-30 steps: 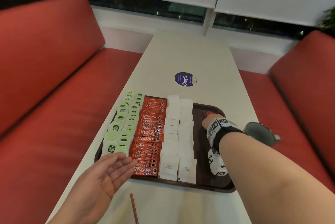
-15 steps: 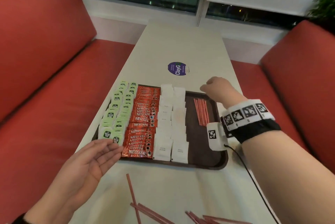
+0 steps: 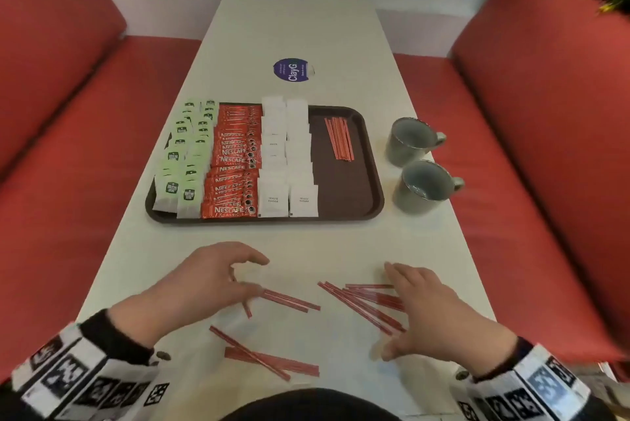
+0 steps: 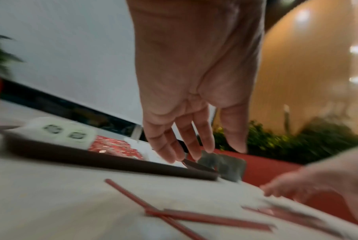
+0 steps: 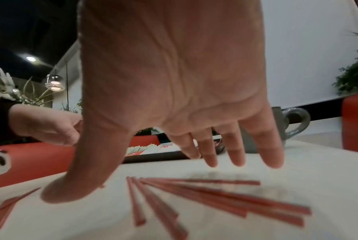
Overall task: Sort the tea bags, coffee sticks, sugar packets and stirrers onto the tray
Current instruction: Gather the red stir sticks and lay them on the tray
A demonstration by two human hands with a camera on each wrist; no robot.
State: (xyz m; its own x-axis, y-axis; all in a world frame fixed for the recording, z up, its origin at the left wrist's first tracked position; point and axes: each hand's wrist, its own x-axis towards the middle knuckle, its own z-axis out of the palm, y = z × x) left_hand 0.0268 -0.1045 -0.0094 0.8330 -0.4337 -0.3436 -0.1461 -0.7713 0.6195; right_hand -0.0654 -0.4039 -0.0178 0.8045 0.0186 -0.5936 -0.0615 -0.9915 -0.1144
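Both the left hand (image 3: 204, 281) and right hand (image 3: 433, 311) hover with fingers wide over loose stirrers (image 3: 361, 304) on the bench (image 3: 300, 28), tray (image 3: 344, 195) at 12 o'clock, two mugs (image 3: 419, 189) at 1 o'clock.

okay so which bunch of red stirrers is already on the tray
The tidy bundle of stirrers at the tray's far right, beside the sugar packets. Every other stirrer lies loose on the table near both hands.

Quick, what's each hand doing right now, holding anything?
Left hand: open, fingers loosely curved over a stirrer, gripping nothing.
Right hand: open, spread above loose stirrers.
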